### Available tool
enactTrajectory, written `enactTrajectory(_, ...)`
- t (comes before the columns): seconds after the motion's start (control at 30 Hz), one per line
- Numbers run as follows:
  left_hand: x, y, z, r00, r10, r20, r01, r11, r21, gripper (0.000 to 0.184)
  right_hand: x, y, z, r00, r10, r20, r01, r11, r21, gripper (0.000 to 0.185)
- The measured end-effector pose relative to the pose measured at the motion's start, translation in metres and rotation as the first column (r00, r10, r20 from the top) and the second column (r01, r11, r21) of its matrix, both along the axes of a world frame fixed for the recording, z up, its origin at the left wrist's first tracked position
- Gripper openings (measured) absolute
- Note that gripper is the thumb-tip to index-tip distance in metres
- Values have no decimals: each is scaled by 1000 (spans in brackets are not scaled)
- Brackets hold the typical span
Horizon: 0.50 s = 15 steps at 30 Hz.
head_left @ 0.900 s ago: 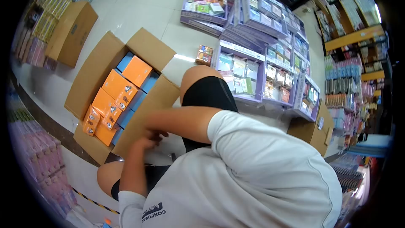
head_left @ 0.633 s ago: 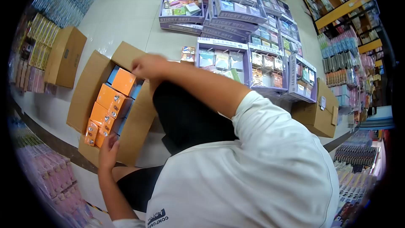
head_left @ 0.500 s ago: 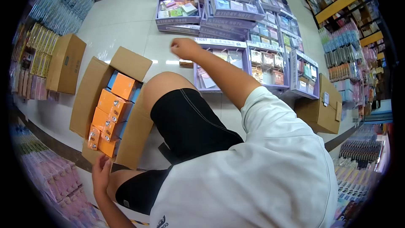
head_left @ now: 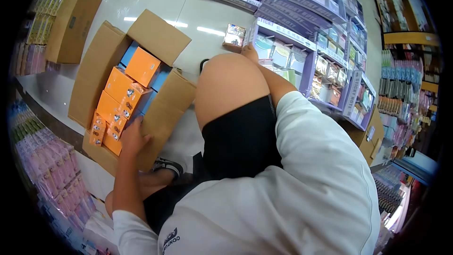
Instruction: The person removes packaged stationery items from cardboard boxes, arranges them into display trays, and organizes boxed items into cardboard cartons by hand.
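My left hand [head_left: 133, 137] reaches into an open cardboard carton [head_left: 163, 123], its fingers at the stacked orange boxes [head_left: 118, 84] and its thumb spread apart. No box is lifted in it. The orange boxes carry small cartoon figures, and blue surfaces show between and beside them. My right hand [head_left: 250, 53] is down beyond my raised knee, between a small picture-covered pack [head_left: 234, 35] on the floor and the left edge of a purple display box [head_left: 288, 32]. Its fingers are partly hidden, so I cannot tell whether it grips either one.
Purple sticky-note display boxes [head_left: 297, 22] stand stacked ahead and to the right. A closed brown carton [head_left: 73, 26] is at the left, with pink packaged goods [head_left: 61, 174] below. Stocked shelving [head_left: 401, 85] lines the right side. My shoe [head_left: 168, 166] is beside the open carton.
My left hand has moved from the carton's near edge up onto the orange boxes. My right hand has lowered from mid-air to beside the small pack and display box. The view has shifted.
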State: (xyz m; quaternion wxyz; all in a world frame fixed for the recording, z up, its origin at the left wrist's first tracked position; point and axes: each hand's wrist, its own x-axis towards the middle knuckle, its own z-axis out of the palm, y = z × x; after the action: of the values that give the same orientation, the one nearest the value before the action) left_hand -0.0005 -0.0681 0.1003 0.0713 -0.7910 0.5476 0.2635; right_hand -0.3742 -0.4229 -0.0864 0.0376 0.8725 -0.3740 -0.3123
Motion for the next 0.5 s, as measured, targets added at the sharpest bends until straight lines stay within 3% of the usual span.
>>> enactTrajectory(0.03, 2, -7, -13, 999, 42, 22, -45, 989, 140, 65, -2, -2, -1, 998, 12, -64, -17, 997, -70, 32)
enactTrajectory(0.13, 19, -11, -39, 998, 57, -34, -49, 980, 194, 54, -11, -1, -7, 987, 134, -91, -142, 986, -83, 31)
enactTrajectory(0.17, 20, -8, -50, 996, 87, -35, -80, 983, 167, 49, -22, -5, -17, 989, 150, 5, -149, 984, -95, 31)
enactTrajectory(0.27, 18, 1, -78, 987, 152, -49, -150, 987, 56, 38, -31, -9, -20, 981, 190, -36, -194, 970, -147, 33)
enactTrajectory(0.43, 21, 15, -91, 986, 132, -103, -146, 979, -140, 30, -20, -5, -5, 979, 150, -141, -160, 985, -64, 36)
enactTrajectory(0.5, 20, 16, -90, 982, 156, -103, -167, 980, -107, 28, -13, -7, 7, 969, 153, -195, -157, 988, -7, 36)
